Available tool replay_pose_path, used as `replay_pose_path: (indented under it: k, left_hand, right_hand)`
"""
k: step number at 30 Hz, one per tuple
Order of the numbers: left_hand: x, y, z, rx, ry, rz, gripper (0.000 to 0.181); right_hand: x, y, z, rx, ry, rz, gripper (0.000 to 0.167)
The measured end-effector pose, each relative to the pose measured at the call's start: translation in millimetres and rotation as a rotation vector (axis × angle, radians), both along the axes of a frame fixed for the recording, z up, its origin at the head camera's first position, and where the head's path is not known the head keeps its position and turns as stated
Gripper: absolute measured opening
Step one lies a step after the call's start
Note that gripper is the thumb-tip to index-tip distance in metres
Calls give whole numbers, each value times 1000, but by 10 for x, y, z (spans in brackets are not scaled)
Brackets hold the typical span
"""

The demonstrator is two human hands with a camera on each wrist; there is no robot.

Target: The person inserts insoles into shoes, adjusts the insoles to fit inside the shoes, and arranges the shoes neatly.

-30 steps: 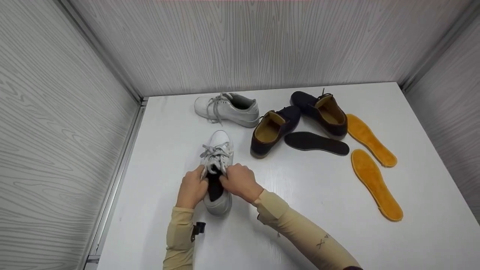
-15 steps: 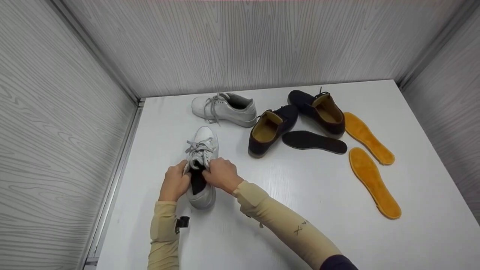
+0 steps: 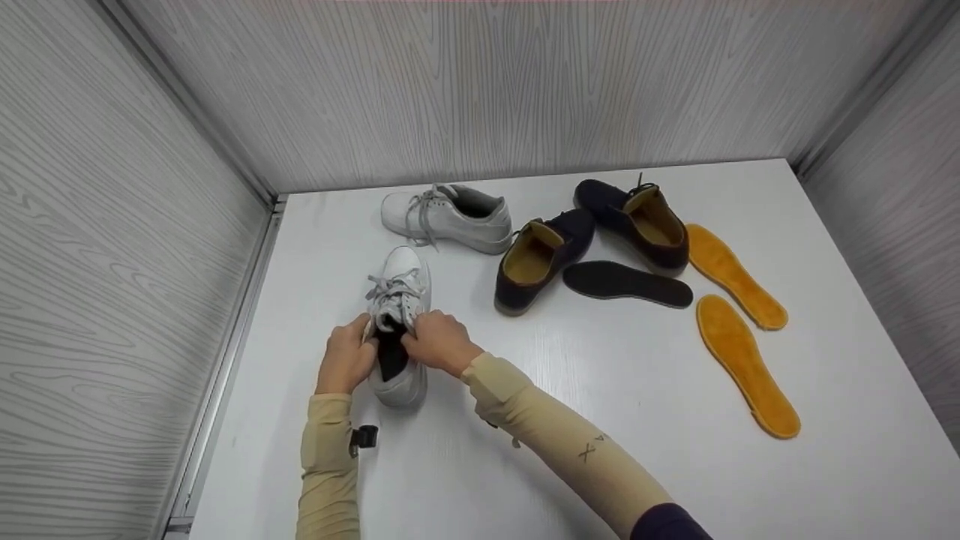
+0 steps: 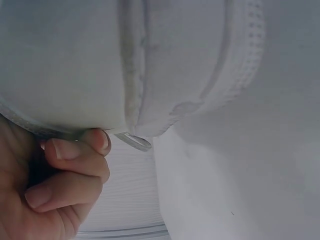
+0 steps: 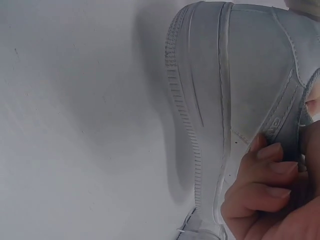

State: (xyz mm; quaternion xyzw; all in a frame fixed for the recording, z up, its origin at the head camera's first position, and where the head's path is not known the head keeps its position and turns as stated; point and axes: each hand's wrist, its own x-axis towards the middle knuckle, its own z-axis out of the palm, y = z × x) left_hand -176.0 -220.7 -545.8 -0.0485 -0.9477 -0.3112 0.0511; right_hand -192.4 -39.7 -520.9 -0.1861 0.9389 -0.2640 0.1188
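Note:
A white lace-up sneaker (image 3: 403, 274) lies toe-away at the left of the table, its dark insole (image 3: 391, 356) showing through the opening. On the left side of that opening, my left hand (image 3: 346, 358) pinches the collar, thumb inside. My right hand (image 3: 441, 341) grips the opposite side the same way. In the left wrist view, curled fingers (image 4: 75, 172) press against the sneaker's pale upper (image 4: 60, 65). The right wrist view shows bent fingers (image 5: 260, 195) on the outer side of the sneaker (image 5: 257, 65), whose sole edge faces the tabletop.
A second white sneaker (image 3: 450, 225) lies behind. Two dark shoes with tan linings, the nearer shoe (image 3: 517, 292) and the farther shoe (image 3: 607, 202), stand centre-right. Beside them are a black insole (image 3: 626, 283) and two orange insoles (image 3: 739, 277), (image 3: 750, 367). Grey walls (image 3: 525, 90) border the table.
Both hands and the gripped sneaker have shifted left and slightly away from the body. The hold on its collar looks the same. The other shoes and insoles stay in place.

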Motion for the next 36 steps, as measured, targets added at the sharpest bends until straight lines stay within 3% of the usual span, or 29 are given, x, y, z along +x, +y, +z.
replay_pose_path:
  k: [4,11,19,27,36]
  left_hand:
    - [-10,-37,-57,21,-3,12,7]
    - [-27,-121,-159,19,-9,42,8]
    - [-68,-189,-223,28,-8,38,9]
    - [-139,-226,-252,38,-41,33,11]
    - [-172,-204,-207,4,-98,7,8]
  right_hand:
    - [8,-25,-34,-15,10,20,43]
    - [23,-84,-53,-38,103,41,38]
    - [49,-134,-87,-2,185,49,34]
    - [31,-160,-129,15,220,54,32]
    - [7,-105,-183,50,249,89,32]
